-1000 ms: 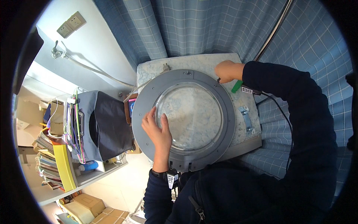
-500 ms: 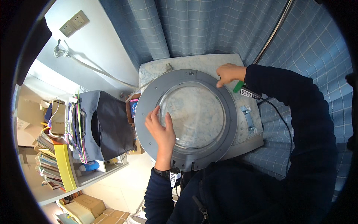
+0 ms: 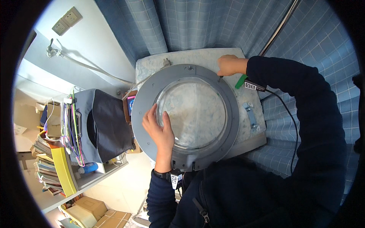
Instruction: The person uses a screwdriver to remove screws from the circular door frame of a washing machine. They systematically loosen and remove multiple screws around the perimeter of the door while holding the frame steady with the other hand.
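A round grey washing-machine door [image 3: 148,144] with a clear glass bowl [image 3: 195,114] in its middle lies flat on a pale marbled top. My left hand [image 3: 160,132] rests over the left side of the ring and the glass edge, thumb and fingers apart, holding nothing. At the ring's upper right my right hand [image 3: 230,65] is closed around a tool that looks like a screwdriver [image 3: 220,79]; only its thin dark shaft shows, pointing down at the ring. Its handle is hidden in the fist. Beside the right wrist is a green piece [image 3: 240,81], partly covered.
A pale blue latch-like part [image 3: 250,116] lies on the marbled top [image 3: 224,53]; a plug [image 3: 166,62] lies at its back left. A dark fabric bag [image 3: 111,125] and hangers [image 3: 73,129] stand left. Blue checked curtains [image 3: 205,26] and a metal pole [image 3: 279,28] border the back and right.
The whole view has shifted slightly. My right hand has moved a little up, and the thin tool shaft now shows under its fingers. My left hand keeps its place on the door.
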`<state>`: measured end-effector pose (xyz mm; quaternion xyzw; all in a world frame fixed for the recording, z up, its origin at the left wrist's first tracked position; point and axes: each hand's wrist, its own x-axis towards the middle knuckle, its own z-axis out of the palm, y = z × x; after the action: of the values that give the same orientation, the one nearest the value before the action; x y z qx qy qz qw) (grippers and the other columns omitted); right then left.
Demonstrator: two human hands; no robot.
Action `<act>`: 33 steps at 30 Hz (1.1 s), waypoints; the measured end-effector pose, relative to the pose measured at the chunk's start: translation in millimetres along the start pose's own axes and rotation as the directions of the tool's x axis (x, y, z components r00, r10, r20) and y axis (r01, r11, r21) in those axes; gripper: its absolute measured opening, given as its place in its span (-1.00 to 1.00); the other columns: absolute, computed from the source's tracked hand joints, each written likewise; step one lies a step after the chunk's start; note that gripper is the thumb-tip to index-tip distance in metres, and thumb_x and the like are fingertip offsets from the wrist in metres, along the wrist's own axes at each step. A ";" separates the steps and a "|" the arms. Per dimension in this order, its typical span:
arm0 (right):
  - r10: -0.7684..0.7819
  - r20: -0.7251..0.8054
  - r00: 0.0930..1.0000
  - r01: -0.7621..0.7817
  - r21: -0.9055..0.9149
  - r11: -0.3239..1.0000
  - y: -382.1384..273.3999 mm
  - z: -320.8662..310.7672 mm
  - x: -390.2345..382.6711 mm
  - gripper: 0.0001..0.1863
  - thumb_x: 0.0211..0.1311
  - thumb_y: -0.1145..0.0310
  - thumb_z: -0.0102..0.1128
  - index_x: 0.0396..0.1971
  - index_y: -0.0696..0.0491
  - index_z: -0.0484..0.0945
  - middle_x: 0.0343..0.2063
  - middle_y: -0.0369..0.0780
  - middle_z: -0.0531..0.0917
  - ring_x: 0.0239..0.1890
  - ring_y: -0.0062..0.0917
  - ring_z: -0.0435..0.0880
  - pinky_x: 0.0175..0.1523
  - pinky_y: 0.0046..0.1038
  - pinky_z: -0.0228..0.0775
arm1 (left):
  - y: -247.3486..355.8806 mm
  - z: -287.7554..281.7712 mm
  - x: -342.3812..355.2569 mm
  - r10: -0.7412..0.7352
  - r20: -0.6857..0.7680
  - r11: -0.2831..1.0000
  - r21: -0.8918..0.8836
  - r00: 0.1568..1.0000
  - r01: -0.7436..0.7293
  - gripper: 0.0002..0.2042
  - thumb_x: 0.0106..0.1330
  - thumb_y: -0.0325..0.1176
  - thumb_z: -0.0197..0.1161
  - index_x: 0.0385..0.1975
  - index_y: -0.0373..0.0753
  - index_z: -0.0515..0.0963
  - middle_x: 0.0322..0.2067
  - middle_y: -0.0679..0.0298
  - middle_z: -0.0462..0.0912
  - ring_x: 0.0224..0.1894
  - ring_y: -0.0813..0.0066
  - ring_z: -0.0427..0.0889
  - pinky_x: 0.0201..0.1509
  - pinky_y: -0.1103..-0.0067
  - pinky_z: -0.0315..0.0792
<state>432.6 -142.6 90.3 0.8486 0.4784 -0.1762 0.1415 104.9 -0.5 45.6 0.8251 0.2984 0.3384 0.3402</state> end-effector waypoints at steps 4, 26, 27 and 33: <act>-0.436 -0.018 0.900 0.412 -0.296 0.862 -0.5 4.5 -22.2 -0.70 0.02 0.15 0.32 -0.54 0.12 0.68 -0.55 -0.08 0.67 -0.41 -0.19 0.68 -0.29 -0.18 0.49 | 23.7 -7.8 12.6 0.092 0.004 0.973 0.212 0.996 -0.091 -0.59 0.25 -0.38 0.24 0.10 -0.27 0.41 0.02 0.03 0.42 0.05 0.05 0.38 0.15 0.31 0.25; 0.021 0.025 0.999 -0.021 -0.016 1.000 8.7 12.0 -13.8 -0.62 -0.04 0.06 0.41 -0.36 0.07 0.70 -0.32 -0.12 0.72 -0.19 -0.22 0.69 -0.14 -0.24 0.52 | 85.6 181.3 118.5 0.046 0.792 0.960 0.133 0.609 -0.246 -0.57 0.05 -0.25 0.34 -0.06 -0.27 0.58 -0.27 0.08 0.70 -0.17 0.21 0.68 -0.06 0.43 0.52; 0.006 0.084 0.996 -0.002 -0.047 0.999 9.8 12.6 -13.2 -0.65 -0.04 0.09 0.40 -0.37 0.07 0.70 -0.34 -0.12 0.72 -0.21 -0.22 0.70 -0.16 -0.24 0.52 | 82.5 185.8 117.2 0.018 0.834 0.920 0.202 0.551 -0.335 -0.53 0.03 -0.16 0.38 -0.03 -0.20 0.59 -0.24 0.09 0.69 -0.15 0.16 0.67 -0.05 0.40 0.51; -0.359 -0.109 0.927 0.267 -0.479 0.836 8.8 24.7 -17.2 -0.87 0.06 0.28 0.22 -0.51 -0.07 0.73 -0.43 -0.28 0.73 -0.32 -0.40 0.71 -0.29 -0.32 0.50 | 60.7 228.3 124.0 -0.061 0.885 0.804 0.317 0.461 -0.503 -0.63 0.03 -0.13 0.40 -0.20 -0.20 0.66 -0.23 0.07 0.70 -0.15 0.13 0.67 -0.07 0.35 0.52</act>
<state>427.9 -170.3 76.3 0.7143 0.6505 0.0037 0.2583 368.1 -28.8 12.9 0.9719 0.0528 -0.1773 0.1452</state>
